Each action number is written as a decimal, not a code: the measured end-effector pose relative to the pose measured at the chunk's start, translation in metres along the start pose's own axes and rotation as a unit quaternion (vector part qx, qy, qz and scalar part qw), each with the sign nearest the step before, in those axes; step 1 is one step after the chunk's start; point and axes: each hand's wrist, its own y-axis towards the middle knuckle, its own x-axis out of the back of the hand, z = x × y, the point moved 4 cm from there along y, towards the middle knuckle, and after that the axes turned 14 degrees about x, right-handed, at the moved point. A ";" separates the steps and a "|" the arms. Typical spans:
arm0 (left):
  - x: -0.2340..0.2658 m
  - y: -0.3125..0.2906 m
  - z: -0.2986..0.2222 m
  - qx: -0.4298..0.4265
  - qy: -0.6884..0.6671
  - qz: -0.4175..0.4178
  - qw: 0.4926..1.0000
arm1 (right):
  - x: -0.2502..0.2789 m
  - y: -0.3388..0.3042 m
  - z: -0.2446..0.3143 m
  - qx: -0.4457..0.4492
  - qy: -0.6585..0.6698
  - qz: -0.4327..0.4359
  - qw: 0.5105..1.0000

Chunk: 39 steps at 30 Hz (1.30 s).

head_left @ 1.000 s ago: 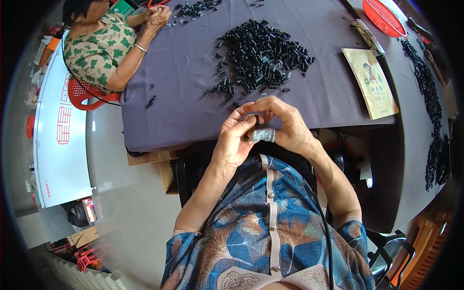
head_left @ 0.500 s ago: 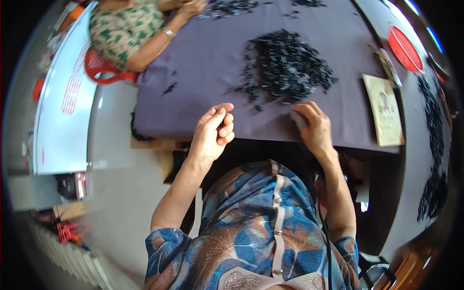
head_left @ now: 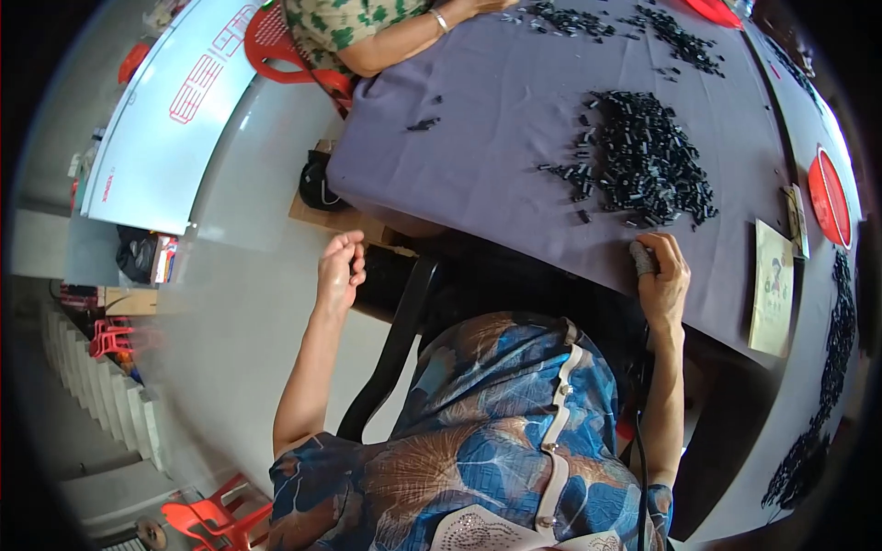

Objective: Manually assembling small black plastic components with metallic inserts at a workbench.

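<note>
My left hand [head_left: 341, 268] is held out past the table's near left corner, over the floor. Its fingers are curled with the thumb against them, and anything inside is hidden. At the table's front edge rests my right hand [head_left: 669, 280], fingers bent and closed; a grey wrapping [head_left: 641, 260] covers what looks like its thumb. Whether it grips a small piece, I cannot make out. Just beyond it lies a heap of small black rectangular pieces [head_left: 652, 165] on the purple-grey tablecloth [head_left: 496, 156]. A few loose black pieces [head_left: 424, 124] lie to the left.
Across the table a person [head_left: 395, 41] sits on a red plastic chair [head_left: 266, 46], near more black pieces [head_left: 684, 41]. At right are a yellowish booklet [head_left: 772, 289], a red basin [head_left: 830, 197] and a long strip of black pieces [head_left: 831, 367]. A black chair armrest [head_left: 395, 340] stands beside me.
The view has swung left. My left hand has moved left, away from the table edge and out over the floor, still closed. The right hand remains by the front edge near the heap.
</note>
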 end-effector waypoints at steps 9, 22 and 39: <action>0.097 0.122 0.093 -0.135 0.380 -0.144 0.904 | -0.006 0.003 0.000 0.024 0.011 -0.012 1.000; -0.040 -0.025 -0.023 -0.464 0.244 -0.136 0.840 | -0.015 0.017 -0.001 -0.017 -0.102 0.082 0.991; -0.298 -0.071 0.003 -0.606 0.435 0.101 0.658 | -0.028 0.000 0.005 0.025 -0.167 0.099 0.981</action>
